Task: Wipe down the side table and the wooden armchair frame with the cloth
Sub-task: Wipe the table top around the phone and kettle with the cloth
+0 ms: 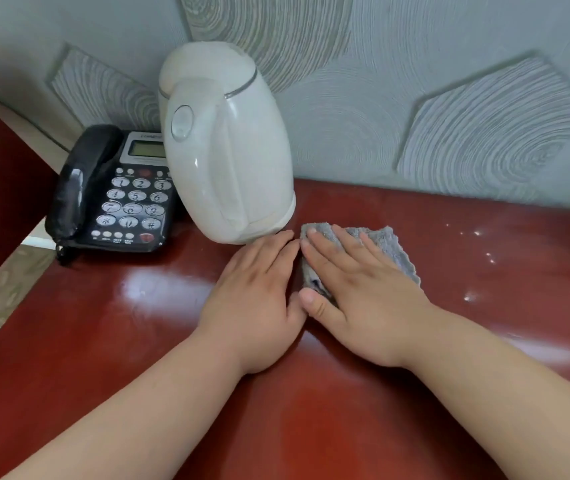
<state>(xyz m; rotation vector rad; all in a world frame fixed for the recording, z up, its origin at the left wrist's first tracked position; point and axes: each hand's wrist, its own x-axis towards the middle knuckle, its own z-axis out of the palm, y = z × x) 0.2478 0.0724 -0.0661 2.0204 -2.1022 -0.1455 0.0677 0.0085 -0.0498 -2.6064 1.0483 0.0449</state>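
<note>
Your right grip (356,289) lies flat on the grey cloth (392,245), fingers straight and spread, thumb at the cloth's near edge; it presses the cloth rather than clutching it. Your left grip (255,289) rests released beside it, palm down on the bare red counter (311,410), thumbs touching, fingertips just short of the white kettle (221,143). Both forearms reach in from the near edge, wrists low. The cloth sits mid-counter, just right of the kettle's base, with a black phone (120,192) further left. To wipe well, press with the whole palm so the folded cloth does not slip out, and work in overlapping passes toward the pale specks (477,268) on the right, which look like the dirtiest patch. Lift the kettle and phone rather than skirting them. The armchair frame cannot be made out for certain.
</note>
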